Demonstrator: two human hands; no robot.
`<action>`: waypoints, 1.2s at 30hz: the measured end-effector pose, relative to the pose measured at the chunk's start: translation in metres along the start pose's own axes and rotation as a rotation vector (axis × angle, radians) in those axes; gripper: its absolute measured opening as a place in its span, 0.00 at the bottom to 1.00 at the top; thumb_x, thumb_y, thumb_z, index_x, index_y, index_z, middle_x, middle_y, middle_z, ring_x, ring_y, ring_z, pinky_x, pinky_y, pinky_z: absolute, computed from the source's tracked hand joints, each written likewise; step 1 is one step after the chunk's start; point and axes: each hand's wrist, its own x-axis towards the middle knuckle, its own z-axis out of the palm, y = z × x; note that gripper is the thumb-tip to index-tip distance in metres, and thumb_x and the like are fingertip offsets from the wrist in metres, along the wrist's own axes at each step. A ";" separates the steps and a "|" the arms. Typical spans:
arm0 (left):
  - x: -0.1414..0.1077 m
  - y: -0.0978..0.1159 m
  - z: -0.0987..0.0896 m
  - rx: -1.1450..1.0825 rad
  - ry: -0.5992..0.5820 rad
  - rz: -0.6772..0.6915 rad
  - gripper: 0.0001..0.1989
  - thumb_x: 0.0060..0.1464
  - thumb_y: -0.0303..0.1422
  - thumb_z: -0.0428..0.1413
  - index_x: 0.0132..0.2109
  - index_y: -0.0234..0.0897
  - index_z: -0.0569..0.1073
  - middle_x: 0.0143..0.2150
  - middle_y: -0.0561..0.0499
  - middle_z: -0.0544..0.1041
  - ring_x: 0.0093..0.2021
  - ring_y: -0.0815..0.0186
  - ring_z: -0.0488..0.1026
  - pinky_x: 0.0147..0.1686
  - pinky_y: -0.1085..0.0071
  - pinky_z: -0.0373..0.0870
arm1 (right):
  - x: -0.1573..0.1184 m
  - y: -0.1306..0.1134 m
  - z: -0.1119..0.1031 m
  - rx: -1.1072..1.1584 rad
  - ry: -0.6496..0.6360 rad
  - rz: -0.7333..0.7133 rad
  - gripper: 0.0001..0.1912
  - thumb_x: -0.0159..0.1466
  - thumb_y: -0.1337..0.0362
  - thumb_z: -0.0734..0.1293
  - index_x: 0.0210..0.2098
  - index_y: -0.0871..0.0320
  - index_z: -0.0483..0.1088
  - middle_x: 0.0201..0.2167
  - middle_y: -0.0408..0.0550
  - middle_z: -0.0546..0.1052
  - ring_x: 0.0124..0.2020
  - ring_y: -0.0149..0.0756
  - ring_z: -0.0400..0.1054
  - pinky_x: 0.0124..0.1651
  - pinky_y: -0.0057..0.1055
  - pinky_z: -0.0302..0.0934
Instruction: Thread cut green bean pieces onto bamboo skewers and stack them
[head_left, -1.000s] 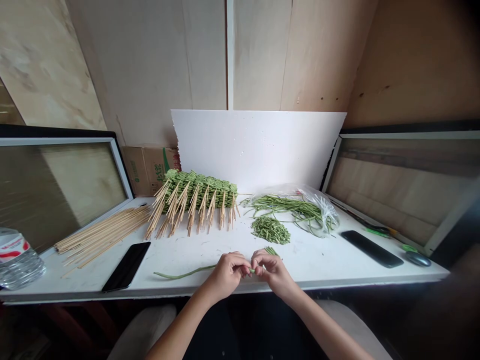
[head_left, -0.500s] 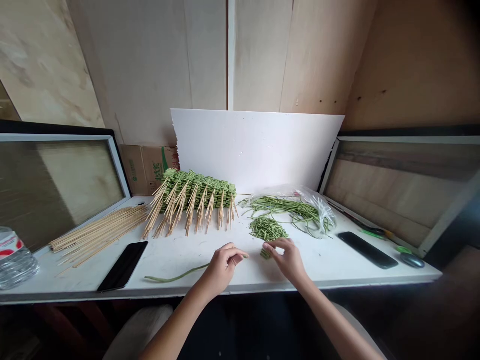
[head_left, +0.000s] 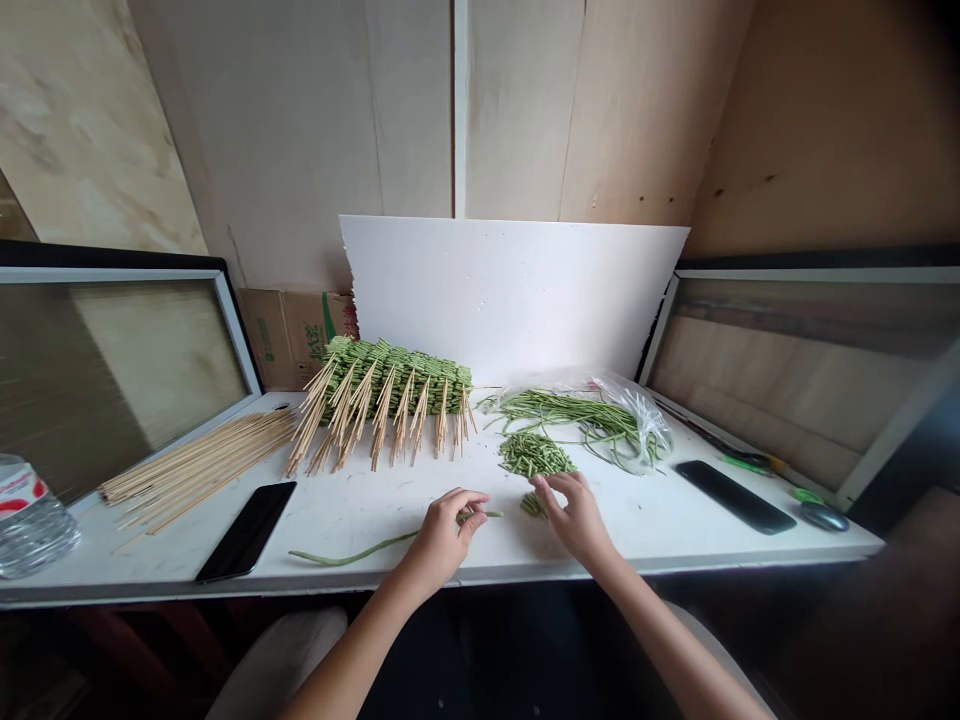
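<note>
My left hand (head_left: 446, 530) is closed around a long green bean (head_left: 352, 555). The bean's long end trails left over the table, and its short tip pokes out past my thumb. My right hand (head_left: 576, 515) hovers beside a small group of cut bean pieces (head_left: 531, 504), thumb and forefinger pinched together. Whatever may sit between those fingertips is too small to make out. Just behind lies a larger heap of cut bean pieces (head_left: 536, 455).
Skewered bean pieces (head_left: 405, 375) are stacked at the back, bare sticks forward. Loose bamboo skewers (head_left: 202, 460), a phone (head_left: 247, 530) and a water bottle (head_left: 34, 515) lie left. Whole beans (head_left: 570, 412) in a plastic bag, a dark phone (head_left: 735, 497) and a mouse (head_left: 823, 516) are right.
My left hand has shifted its fingers slightly, and more of the bean's tip shows. My right hand has moved slightly up, away from the small group of pieces.
</note>
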 end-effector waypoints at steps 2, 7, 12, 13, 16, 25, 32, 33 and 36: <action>0.000 -0.001 0.002 -0.020 0.019 -0.011 0.11 0.61 0.28 0.60 0.51 0.38 0.79 0.42 0.46 0.82 0.44 0.60 0.80 0.47 0.65 0.76 | -0.004 -0.015 0.001 0.144 -0.146 -0.058 0.24 0.71 0.43 0.62 0.43 0.54 0.82 0.37 0.52 0.82 0.42 0.48 0.72 0.44 0.39 0.64; -0.002 0.004 0.001 -0.031 -0.011 -0.031 0.11 0.61 0.31 0.62 0.51 0.39 0.79 0.43 0.46 0.83 0.44 0.60 0.80 0.46 0.65 0.75 | -0.015 -0.039 0.011 0.318 -0.266 -0.130 0.14 0.69 0.49 0.69 0.44 0.49 0.82 0.36 0.49 0.83 0.39 0.43 0.71 0.39 0.36 0.63; -0.001 0.011 -0.007 0.072 -0.083 0.017 0.11 0.67 0.32 0.56 0.39 0.39 0.82 0.35 0.49 0.80 0.37 0.62 0.77 0.41 0.67 0.70 | -0.016 -0.039 0.013 0.350 -0.192 -0.075 0.11 0.68 0.51 0.70 0.41 0.50 0.80 0.36 0.48 0.82 0.41 0.43 0.70 0.37 0.35 0.62; -0.001 0.012 -0.008 0.089 -0.079 0.028 0.12 0.68 0.32 0.55 0.38 0.38 0.82 0.34 0.49 0.79 0.36 0.63 0.76 0.40 0.68 0.69 | -0.016 -0.040 0.013 0.354 -0.201 -0.070 0.11 0.68 0.51 0.70 0.40 0.50 0.80 0.36 0.48 0.81 0.41 0.43 0.70 0.37 0.35 0.62; -0.002 0.017 -0.009 0.100 -0.095 0.062 0.13 0.69 0.34 0.54 0.38 0.38 0.81 0.34 0.49 0.79 0.35 0.64 0.74 0.38 0.69 0.67 | -0.018 -0.045 0.012 0.372 -0.222 -0.046 0.10 0.67 0.53 0.71 0.38 0.51 0.79 0.35 0.47 0.80 0.40 0.43 0.68 0.38 0.35 0.61; -0.004 0.031 -0.008 -0.061 -0.155 0.059 0.14 0.62 0.23 0.54 0.28 0.36 0.76 0.30 0.51 0.77 0.34 0.66 0.73 0.38 0.72 0.68 | -0.028 -0.049 0.027 0.566 -0.200 -0.024 0.16 0.66 0.48 0.71 0.30 0.53 0.75 0.30 0.47 0.76 0.38 0.43 0.65 0.44 0.38 0.59; -0.005 0.041 -0.017 -0.181 -0.319 -0.042 0.15 0.63 0.29 0.54 0.28 0.35 0.76 0.31 0.49 0.78 0.32 0.66 0.74 0.36 0.71 0.70 | -0.026 -0.054 0.016 0.652 -0.278 -0.108 0.21 0.65 0.42 0.70 0.29 0.52 0.75 0.30 0.47 0.73 0.42 0.44 0.65 0.49 0.39 0.60; -0.005 0.040 -0.018 -0.184 -0.329 -0.045 0.15 0.63 0.30 0.54 0.28 0.35 0.77 0.31 0.49 0.78 0.32 0.66 0.73 0.36 0.71 0.70 | -0.025 -0.055 0.014 0.670 -0.300 -0.114 0.22 0.65 0.41 0.69 0.29 0.53 0.75 0.29 0.47 0.73 0.41 0.43 0.66 0.49 0.39 0.61; -0.001 0.033 -0.025 -0.219 -0.358 -0.049 0.17 0.65 0.34 0.54 0.28 0.35 0.76 0.28 0.49 0.76 0.30 0.67 0.71 0.36 0.71 0.69 | -0.019 -0.054 0.007 0.691 -0.336 -0.125 0.25 0.65 0.38 0.67 0.28 0.54 0.73 0.28 0.47 0.73 0.37 0.42 0.67 0.46 0.40 0.64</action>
